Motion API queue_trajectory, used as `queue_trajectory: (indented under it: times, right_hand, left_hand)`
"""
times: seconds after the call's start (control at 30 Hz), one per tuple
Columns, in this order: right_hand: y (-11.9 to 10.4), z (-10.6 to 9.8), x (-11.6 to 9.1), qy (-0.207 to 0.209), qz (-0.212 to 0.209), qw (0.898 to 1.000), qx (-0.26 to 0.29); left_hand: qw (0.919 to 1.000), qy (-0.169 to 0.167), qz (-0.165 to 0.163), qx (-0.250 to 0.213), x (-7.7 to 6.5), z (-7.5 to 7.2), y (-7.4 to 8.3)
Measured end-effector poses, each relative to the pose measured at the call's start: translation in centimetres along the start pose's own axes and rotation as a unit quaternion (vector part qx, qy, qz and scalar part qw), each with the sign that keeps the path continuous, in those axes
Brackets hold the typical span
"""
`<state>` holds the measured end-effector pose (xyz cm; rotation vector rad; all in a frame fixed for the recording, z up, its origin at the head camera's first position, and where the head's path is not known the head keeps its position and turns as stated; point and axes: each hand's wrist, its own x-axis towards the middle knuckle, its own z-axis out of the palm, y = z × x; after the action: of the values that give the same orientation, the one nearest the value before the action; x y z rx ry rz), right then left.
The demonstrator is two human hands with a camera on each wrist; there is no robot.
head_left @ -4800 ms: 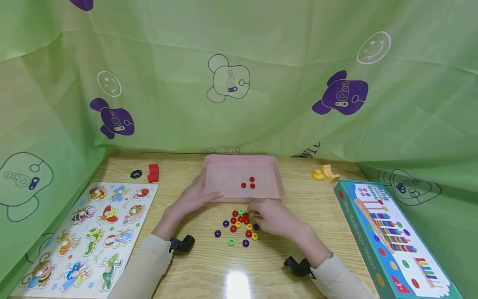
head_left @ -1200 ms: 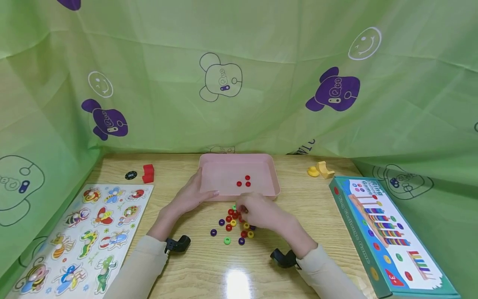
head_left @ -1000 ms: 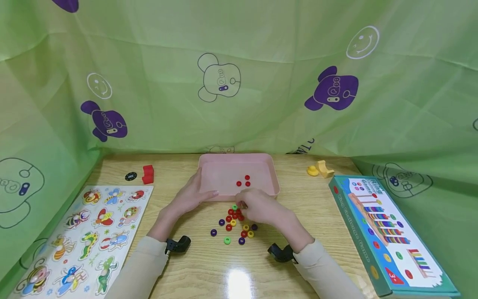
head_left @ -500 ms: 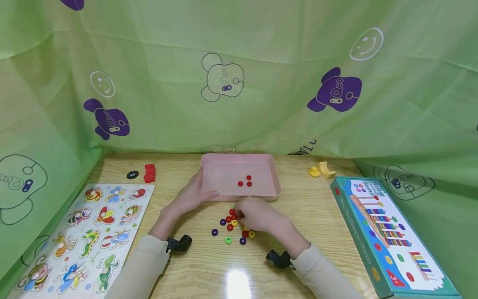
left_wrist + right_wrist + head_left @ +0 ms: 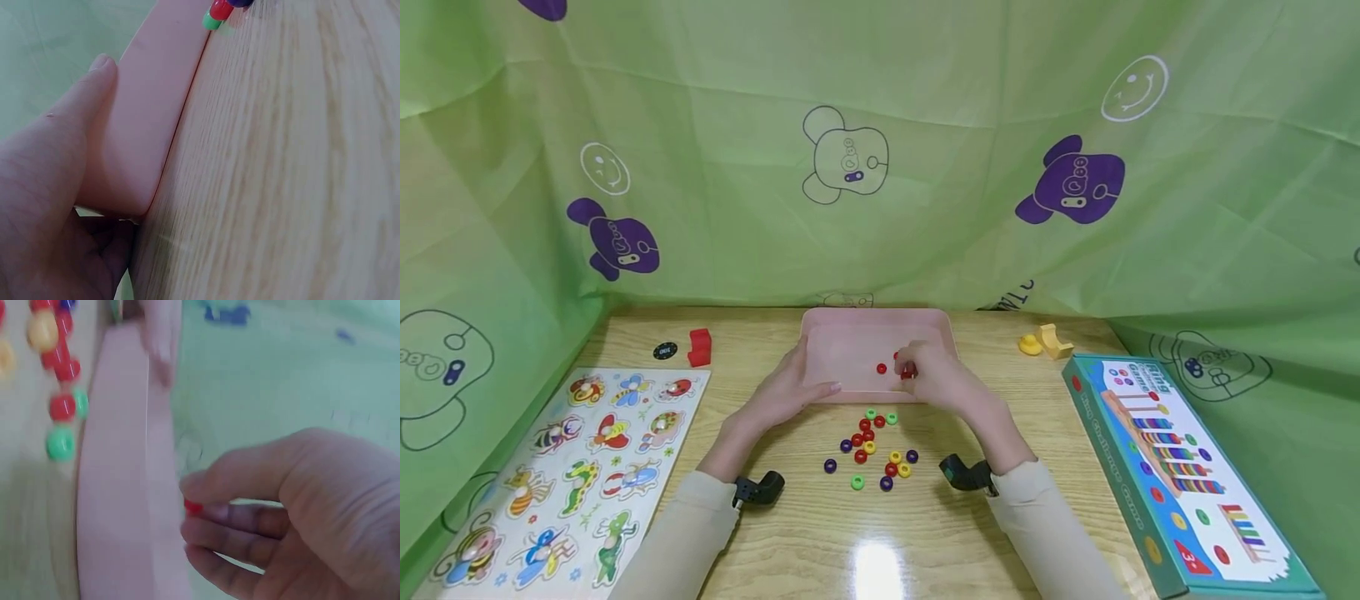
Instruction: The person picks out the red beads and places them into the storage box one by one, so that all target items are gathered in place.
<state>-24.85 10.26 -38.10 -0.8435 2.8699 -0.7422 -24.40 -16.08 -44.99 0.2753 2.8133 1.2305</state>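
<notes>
My left hand (image 5: 781,387) holds the left front corner of a pink tray (image 5: 842,348). In the left wrist view its thumb (image 5: 94,84) lies along the tray's front wall, with the other fingers around the corner. Over the tray's right half, my right hand (image 5: 938,379) pinches a small red ring bead (image 5: 193,507) between thumb and fingers. Inside the tray lie a red ring bead (image 5: 882,368) and others partly hidden by that hand. In front of the tray several red, yellow, green (image 5: 857,482) and purple (image 5: 830,466) ring beads lie loosely grouped on the table.
An insect picture puzzle board (image 5: 580,475) lies at the left. Behind it are a black disc (image 5: 665,351) and a red block (image 5: 699,347). Yellow pieces (image 5: 1052,341) sit at the back right, near a ring game box (image 5: 1187,475). A green curtain (image 5: 925,250) hangs behind.
My right hand has picked a red ring bead from the loose group and moved it up and over the tray. The left hand stays on the tray's corner.
</notes>
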Motion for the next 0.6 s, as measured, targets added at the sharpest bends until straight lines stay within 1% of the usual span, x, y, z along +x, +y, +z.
queue_trajectory:
  times: [0.13, 0.23, 0.3, 0.4, 0.5, 0.6]
  right_hand:
    - [2.4, 0.5, 1.7, 0.034, 0.046, 0.998, -0.006]
    - [3.9, 1.6, 2.5, 0.029, 0.060, 0.998, -0.013]
    - [4.5, 2.3, 2.9, 0.026, 0.060, 0.998, -0.016]
    - [4.8, 2.8, 3.1, 0.024, 0.059, 0.998, -0.013]
    - [4.5, 2.5, 3.0, 0.029, 0.050, 0.998, -0.006]
    - [3.8, 1.7, 2.6, 0.030, 0.026, 0.999, 0.004]
  left_hand:
    - [1.0000, -0.001, -0.002, -0.006, -0.1, 0.1, -0.1]
    - [0.9999, -0.004, -0.007, -0.012, -0.2, 0.2, -0.1]
    - [0.9999, -0.005, -0.007, -0.011, -0.2, 0.3, -0.1]
    - [0.9999, 0.000, -0.005, -0.013, -0.1, 0.3, -0.2]
    - [0.9999, 0.005, -0.002, -0.016, 0.0, 0.3, -0.3]
    - [0.9999, 0.005, -0.004, -0.014, 0.1, 0.2, -0.3]
